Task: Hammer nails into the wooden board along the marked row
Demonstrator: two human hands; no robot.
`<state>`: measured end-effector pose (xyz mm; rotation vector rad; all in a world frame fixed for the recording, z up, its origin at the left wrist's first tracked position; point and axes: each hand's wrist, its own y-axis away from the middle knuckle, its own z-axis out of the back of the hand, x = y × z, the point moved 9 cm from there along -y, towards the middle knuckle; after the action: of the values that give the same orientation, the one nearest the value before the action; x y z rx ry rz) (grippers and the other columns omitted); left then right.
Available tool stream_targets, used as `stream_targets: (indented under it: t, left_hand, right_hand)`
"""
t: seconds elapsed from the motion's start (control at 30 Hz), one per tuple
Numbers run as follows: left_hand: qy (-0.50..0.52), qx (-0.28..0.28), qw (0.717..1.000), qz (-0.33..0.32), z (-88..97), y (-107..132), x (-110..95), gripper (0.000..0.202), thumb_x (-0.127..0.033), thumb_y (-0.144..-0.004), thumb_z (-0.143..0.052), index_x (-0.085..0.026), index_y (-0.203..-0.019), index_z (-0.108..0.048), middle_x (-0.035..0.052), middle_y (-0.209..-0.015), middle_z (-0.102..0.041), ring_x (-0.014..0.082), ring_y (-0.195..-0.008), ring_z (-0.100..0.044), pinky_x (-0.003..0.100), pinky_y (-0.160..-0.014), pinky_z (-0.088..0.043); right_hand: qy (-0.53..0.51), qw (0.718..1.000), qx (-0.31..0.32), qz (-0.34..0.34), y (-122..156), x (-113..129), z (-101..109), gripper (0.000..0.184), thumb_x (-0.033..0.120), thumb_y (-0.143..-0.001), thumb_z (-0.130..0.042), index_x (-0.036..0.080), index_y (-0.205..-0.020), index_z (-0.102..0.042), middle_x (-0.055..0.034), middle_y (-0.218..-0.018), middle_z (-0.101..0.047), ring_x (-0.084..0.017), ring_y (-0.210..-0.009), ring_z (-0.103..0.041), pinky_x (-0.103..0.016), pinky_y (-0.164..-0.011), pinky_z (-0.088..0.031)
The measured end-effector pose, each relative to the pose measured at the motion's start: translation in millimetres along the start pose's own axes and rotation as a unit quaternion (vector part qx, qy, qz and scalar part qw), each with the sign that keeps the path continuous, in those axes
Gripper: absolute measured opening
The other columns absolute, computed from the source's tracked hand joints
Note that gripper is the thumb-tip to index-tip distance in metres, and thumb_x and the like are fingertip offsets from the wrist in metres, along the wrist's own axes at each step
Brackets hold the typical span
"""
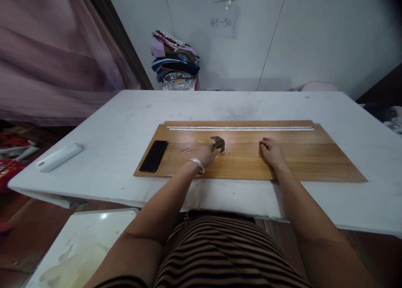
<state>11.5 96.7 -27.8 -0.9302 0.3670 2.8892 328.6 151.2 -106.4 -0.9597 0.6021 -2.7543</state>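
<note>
My left hand (206, 154), with a silver bracelet at its wrist, is closed around a hammer (218, 143). The hammer's dark head shows past my fingers, just over the wooden board (307, 154); its handle is mostly hidden. To the right of the head, a row of small dark points, which look like nails (238, 154), runs along the board. My right hand (272, 153) rests on the board beyond that row, its fingers curled together. Anything between those fingertips is too small to make out. Loose nails (184, 149) lie in a small pile left of my left hand.
A black phone (153, 156) lies on the board's left end. Two white measuring strips (241, 128) run along its back. The board sits on a white table (220, 105), with a white elongated object (59, 157) at far left. Folded clothes (176, 61) are stacked behind.
</note>
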Motion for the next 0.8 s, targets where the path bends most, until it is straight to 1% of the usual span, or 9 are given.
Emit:
stream_targets:
  t: [0.13,0.23,0.3,0.37,0.5,0.57,0.63,0.7,0.8]
  left_hand:
    - [-0.014,0.020,1.000,-0.014,-5.0,1,-4,0.031,-0.034,-0.097,-0.053,-0.017,-0.111,-0.076,0.0115,-0.105,-0.079,0.0264,-0.102,-0.073,0.032,-0.091,-0.053]
    - [-0.023,0.019,0.999,-0.011,-5.6,1,-3,0.032,-0.034,-0.097,-0.053,-0.016,-0.111,-0.075,0.0121,-0.105,-0.079,0.0260,-0.100,-0.073,0.032,-0.089,-0.053]
    - [-0.019,0.013,1.000,-0.002,-5.3,1,-1,0.030,-0.035,-0.097,-0.054,-0.016,-0.108,-0.074,0.0118,-0.101,-0.078,0.0251,-0.096,-0.073,0.031,-0.084,-0.053]
    - [0.006,0.003,1.000,0.018,-4.5,1,4,0.026,-0.036,-0.097,-0.057,-0.016,-0.101,-0.073,0.0094,-0.090,-0.076,0.0220,-0.084,-0.071,0.029,-0.076,-0.051]
    - [0.157,0.005,0.984,0.081,-3.0,3,11,0.025,-0.040,-0.098,-0.059,-0.018,-0.090,-0.065,0.0000,-0.066,-0.062,0.0120,-0.051,-0.053,0.025,-0.052,-0.040]
    - [0.245,0.000,0.965,0.094,2.7,3,7,0.026,-0.042,-0.097,-0.061,-0.018,-0.087,-0.062,-0.0023,-0.064,-0.058,0.0089,-0.045,-0.044,0.023,-0.046,-0.036]
    - [0.303,-0.007,0.948,0.096,11.6,0,-1,0.030,-0.045,-0.095,-0.065,-0.018,-0.083,-0.060,-0.0019,-0.065,-0.057,0.0081,-0.045,-0.044,0.023,-0.045,-0.036]
    - [0.355,-0.018,0.930,0.097,20.6,-6,-11,0.035,-0.050,-0.093,-0.067,-0.018,-0.082,-0.060,-0.0003,-0.069,-0.059,0.0087,-0.048,-0.046,0.023,-0.046,-0.038]
    - [0.445,-0.036,0.891,0.085,29.7,-21,-32,0.039,-0.056,-0.089,-0.071,-0.018,-0.089,-0.064,0.0017,-0.077,-0.063,0.0093,-0.054,-0.050,0.023,-0.051,-0.042]
  right_hand:
    - [-0.001,1.000,-0.001,0.002,0,-1,0,0.032,0.032,-0.087,-0.054,0.020,-0.095,-0.082,-0.0155,-0.119,-0.076,-0.031,-0.115,-0.068,-0.051,-0.109,-0.051]
    - [-0.003,1.000,-0.004,-0.001,0,0,1,0.033,0.033,-0.088,-0.053,0.020,-0.096,-0.082,-0.0154,-0.118,-0.076,-0.031,-0.114,-0.068,-0.051,-0.109,-0.051]
    - [-0.002,1.000,-0.003,-0.007,1,1,2,0.035,0.034,-0.088,-0.052,0.019,-0.096,-0.082,-0.0168,-0.120,-0.076,-0.031,-0.115,-0.068,-0.051,-0.110,-0.050]
    - [-0.003,1.000,0.001,-0.013,1,3,2,0.037,0.034,-0.087,-0.051,0.018,-0.097,-0.082,-0.0179,-0.121,-0.075,-0.031,-0.116,-0.068,-0.050,-0.112,-0.049]
    - [-0.017,0.999,0.016,-0.030,0,3,2,0.034,0.034,-0.085,-0.052,0.019,-0.094,-0.082,-0.0167,-0.121,-0.075,-0.031,-0.118,-0.067,-0.051,-0.113,-0.048]
    - [-0.050,0.997,0.011,-0.056,-1,2,6,0.034,0.037,-0.085,-0.053,0.020,-0.094,-0.082,-0.0158,-0.122,-0.075,-0.031,-0.119,-0.067,-0.051,-0.114,-0.047]
    - [-0.105,0.990,0.002,-0.089,-1,6,11,0.035,0.042,-0.086,-0.055,0.020,-0.097,-0.081,-0.0154,-0.124,-0.074,-0.031,-0.122,-0.066,-0.051,-0.115,-0.047]
    - [-0.168,0.979,0.001,-0.114,0,23,15,0.038,0.046,-0.087,-0.059,0.021,-0.105,-0.080,-0.0145,-0.130,-0.073,-0.031,-0.125,-0.065,-0.052,-0.114,-0.047]
    - [-0.263,0.956,0.069,-0.109,1,79,10,0.042,0.050,-0.088,-0.066,0.025,-0.121,-0.076,-0.0103,-0.132,-0.074,-0.028,-0.127,-0.065,-0.051,-0.115,-0.046]
